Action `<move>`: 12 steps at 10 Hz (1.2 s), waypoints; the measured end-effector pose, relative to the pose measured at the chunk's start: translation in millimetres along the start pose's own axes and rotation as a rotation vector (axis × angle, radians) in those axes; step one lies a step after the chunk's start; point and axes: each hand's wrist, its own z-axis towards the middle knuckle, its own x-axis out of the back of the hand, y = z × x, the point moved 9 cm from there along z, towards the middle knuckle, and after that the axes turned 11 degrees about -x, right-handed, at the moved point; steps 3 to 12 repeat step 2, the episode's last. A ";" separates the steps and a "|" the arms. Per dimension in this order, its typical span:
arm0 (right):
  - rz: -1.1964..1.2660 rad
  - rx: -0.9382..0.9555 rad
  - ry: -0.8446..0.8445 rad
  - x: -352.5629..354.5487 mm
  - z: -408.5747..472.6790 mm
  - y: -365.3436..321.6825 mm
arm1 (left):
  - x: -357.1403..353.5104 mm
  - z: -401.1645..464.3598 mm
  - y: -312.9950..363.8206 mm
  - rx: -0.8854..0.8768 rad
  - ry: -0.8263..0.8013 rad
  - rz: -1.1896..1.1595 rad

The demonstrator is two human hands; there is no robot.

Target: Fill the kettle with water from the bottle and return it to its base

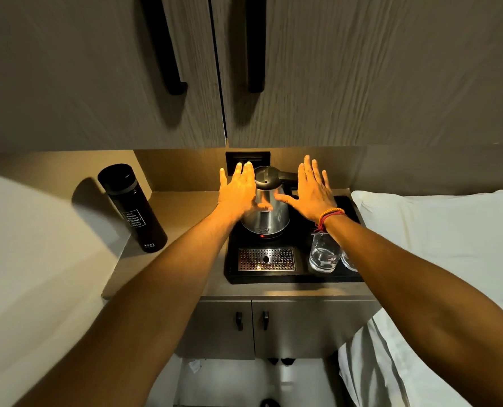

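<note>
A steel kettle (269,214) with a black lid and a handle pointing right stands on its base at the back of a black tray (273,277). Its lid is closed. My left hand (238,190) hovers flat over the kettle's left side, fingers spread, holding nothing. My right hand (313,189) is spread flat just right of the kettle, above the handle, empty too; a red and orange thread band circles that wrist. A tall black bottle (132,207) with its cap on stands upright on the counter well to the left, out of both hands' reach.
A perforated metal drip grate (266,259) lies at the tray's front, and two clear glasses (324,254) stand at its right under my right forearm. Cabinet doors with black handles (256,45) hang overhead. A white pillow (438,230) borders the counter on the right.
</note>
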 end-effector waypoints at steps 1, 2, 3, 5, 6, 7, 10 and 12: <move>-0.024 0.026 0.046 21.0 -19.1 -6.8 | 15.2 -13.5 11.3 -0.005 0.024 0.077; 0.006 0.026 0.108 42.2 -37.0 -6.3 | 37.7 -22.4 21.5 -0.027 0.123 0.072; 0.006 0.026 0.108 42.2 -37.0 -6.3 | 37.7 -22.4 21.5 -0.027 0.123 0.072; 0.006 0.026 0.108 42.2 -37.0 -6.3 | 37.7 -22.4 21.5 -0.027 0.123 0.072; 0.006 0.026 0.108 42.2 -37.0 -6.3 | 37.7 -22.4 21.5 -0.027 0.123 0.072; 0.006 0.026 0.108 42.2 -37.0 -6.3 | 37.7 -22.4 21.5 -0.027 0.123 0.072; 0.006 0.026 0.108 42.2 -37.0 -6.3 | 37.7 -22.4 21.5 -0.027 0.123 0.072; 0.006 0.026 0.108 42.2 -37.0 -6.3 | 37.7 -22.4 21.5 -0.027 0.123 0.072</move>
